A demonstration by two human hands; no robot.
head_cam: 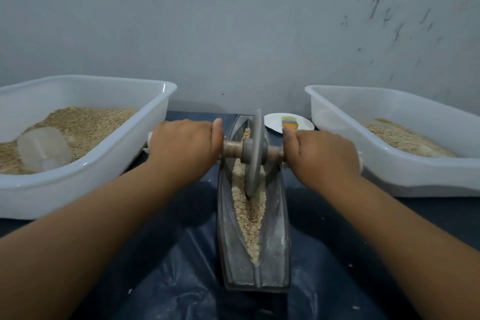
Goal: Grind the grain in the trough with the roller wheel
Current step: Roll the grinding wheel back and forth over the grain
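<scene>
A narrow grey metal trough runs away from me at the centre, on a dark blue sheet. Pale crushed grain fills its groove. A grey roller wheel stands upright in the groove toward the far end, on a wooden axle. My left hand grips the axle's left handle. My right hand grips the right handle. Both handle ends are hidden under my fingers.
A white plastic tub on the left holds grain and a clear scoop. Another white tub on the right holds a smaller amount of grain. Behind the trough sits a white plate with a yellow brush. A grey wall stands close behind.
</scene>
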